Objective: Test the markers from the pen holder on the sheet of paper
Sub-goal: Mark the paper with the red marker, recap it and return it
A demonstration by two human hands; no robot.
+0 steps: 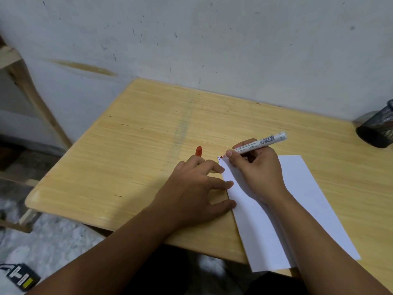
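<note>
A white sheet of paper (306,201) lies on the wooden table (148,128), its near end hanging over the front edge. My right hand (257,169) grips a white marker (260,143) with its red tip at the paper's far left corner, next to a short dark mark. My left hand (195,188) rests flat beside the paper, fingertips on the sheet's left edge. The marker's red cap (198,151) sticks up just behind my left fingers; I cannot tell whether they hold it. A black mesh pen holder (378,128) stands at the far right edge.
A stained white wall (212,39) runs along the table's back edge. A wooden frame (25,86) leans at the left. On the floor at lower left lies a dark box with a yellow label (23,277).
</note>
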